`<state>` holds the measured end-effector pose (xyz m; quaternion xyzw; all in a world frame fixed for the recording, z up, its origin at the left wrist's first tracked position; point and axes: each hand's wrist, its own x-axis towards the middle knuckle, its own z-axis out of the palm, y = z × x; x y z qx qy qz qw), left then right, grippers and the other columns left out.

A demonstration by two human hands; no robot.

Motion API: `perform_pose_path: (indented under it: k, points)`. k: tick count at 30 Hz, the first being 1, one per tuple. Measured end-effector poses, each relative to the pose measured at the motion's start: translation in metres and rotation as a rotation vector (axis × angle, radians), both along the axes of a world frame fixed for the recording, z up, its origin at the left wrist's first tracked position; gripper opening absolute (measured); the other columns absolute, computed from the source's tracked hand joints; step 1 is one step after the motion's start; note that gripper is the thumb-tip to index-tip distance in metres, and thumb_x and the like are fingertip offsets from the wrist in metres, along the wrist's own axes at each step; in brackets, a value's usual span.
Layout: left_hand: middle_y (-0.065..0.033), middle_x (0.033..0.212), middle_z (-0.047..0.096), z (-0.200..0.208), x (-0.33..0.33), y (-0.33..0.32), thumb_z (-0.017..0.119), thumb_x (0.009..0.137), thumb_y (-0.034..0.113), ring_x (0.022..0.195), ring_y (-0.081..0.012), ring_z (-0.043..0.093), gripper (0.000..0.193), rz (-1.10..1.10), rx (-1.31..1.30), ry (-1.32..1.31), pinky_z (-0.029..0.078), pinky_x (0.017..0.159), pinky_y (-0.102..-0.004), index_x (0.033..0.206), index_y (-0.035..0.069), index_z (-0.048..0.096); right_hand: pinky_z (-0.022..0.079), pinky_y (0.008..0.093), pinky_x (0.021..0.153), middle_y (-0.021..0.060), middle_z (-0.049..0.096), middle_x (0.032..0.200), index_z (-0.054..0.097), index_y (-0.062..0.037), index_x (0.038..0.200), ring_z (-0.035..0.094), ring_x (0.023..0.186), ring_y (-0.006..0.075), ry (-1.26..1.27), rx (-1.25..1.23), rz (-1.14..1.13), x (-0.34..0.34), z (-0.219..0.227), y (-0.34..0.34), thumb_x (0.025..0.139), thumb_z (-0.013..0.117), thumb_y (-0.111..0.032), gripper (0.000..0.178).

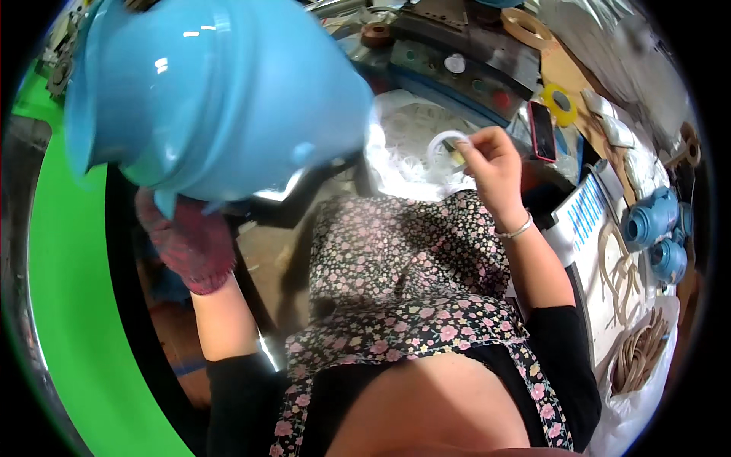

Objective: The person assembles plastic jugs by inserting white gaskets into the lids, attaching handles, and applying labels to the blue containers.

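A large, glossy light-blue plastic vessel (228, 99), round with a wide ribbed neck at its left, fills the upper left. My left hand (186, 236), in a dark red knitted glove, holds it from below; its fingers are partly hidden behind the plastic. To the right, my bare right hand (495, 164) pinches a thin white ring (435, 148) between thumb and fingers. The ring is held over an open white plastic bag (377, 156) containing many similar translucent white rings (415, 129).
A green surface (65, 289) with a metal edge curves along the left. Behind the bag stands a control box (449, 76) with buttons. At right are a phone (541, 131), a yellow tape roll (560, 105), small blue plastic parts (653, 217) and a bag of beige strips (643, 350).
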<state>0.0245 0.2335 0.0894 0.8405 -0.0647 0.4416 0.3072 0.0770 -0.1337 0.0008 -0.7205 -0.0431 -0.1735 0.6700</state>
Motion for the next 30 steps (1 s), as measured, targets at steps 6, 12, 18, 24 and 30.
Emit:
perform_pose_path:
  k: [6, 12, 18, 24, 30]
  points:
    - [-0.0101, 0.107, 0.065, -0.066, -0.041, -0.063, 0.083, 0.064, 0.011, 0.096, -0.0207, 0.063, 0.043, -0.604, -0.361, 0.898, 0.051, 0.082, -0.0328, 0.104, 0.007, 0.066, 0.050, 0.0228, 0.063, 0.0045, 0.065, 0.083, 0.057, -0.0027, 0.099, 0.061, 0.072, 0.0096, 0.061, 0.123, -0.069, -0.037, 0.013, -0.029, 0.084, 0.069, -0.005, 0.019]
    - [-0.0167, 0.131, 0.054, -0.028, 0.001, -0.152, 0.092, 0.052, 0.026, 0.120, -0.0324, 0.052, 0.096, -1.168, 0.062, 0.517, 0.042, 0.101, -0.0447, 0.134, 0.007, 0.048, 0.053, 0.0253, 0.068, 0.0068, 0.070, 0.085, 0.064, -0.0038, 0.095, 0.068, 0.076, 0.0146, -0.153, -0.443, -0.026, -0.072, 0.012, -0.024, 0.088, 0.066, -0.010, 0.010]
    - [-0.0146, 0.114, 0.061, -0.007, 0.006, -0.181, 0.085, 0.060, 0.034, 0.105, -0.0341, 0.060, 0.068, -1.151, 0.292, 0.577, 0.047, 0.091, -0.0438, 0.118, 0.012, 0.056, 0.055, 0.0217, 0.058, 0.0083, 0.066, 0.079, 0.049, -0.0011, 0.128, 0.065, 0.066, 0.0119, 0.342, 0.337, 0.466, -0.101, 0.095, -0.059, 0.093, 0.057, -0.007, 0.036]
    - [-0.0162, 0.114, 0.063, 0.014, 0.022, -0.194, 0.075, 0.062, 0.042, 0.100, -0.0369, 0.060, 0.051, -1.134, 0.740, 0.265, 0.046, 0.087, -0.0457, 0.098, 0.007, 0.064, 0.043, 0.0349, 0.059, 0.0103, 0.055, 0.079, 0.066, -0.0040, 0.094, 0.053, 0.069, 0.0247, -0.162, -0.894, 0.397, -0.119, 0.116, -0.064, 0.079, 0.070, -0.008, 0.016]
    - [-0.0120, 0.108, 0.065, 0.024, 0.014, -0.199, 0.082, 0.063, 0.038, 0.100, -0.0333, 0.063, 0.047, -1.109, 0.765, 0.387, 0.050, 0.087, -0.0425, 0.099, 0.012, 0.068, 0.042, 0.0324, 0.052, 0.0098, 0.055, 0.084, 0.062, -0.0048, 0.084, 0.052, 0.068, 0.0249, -0.479, -1.113, 0.388, -0.110, 0.115, -0.055, 0.061, 0.069, -0.005, 0.024]
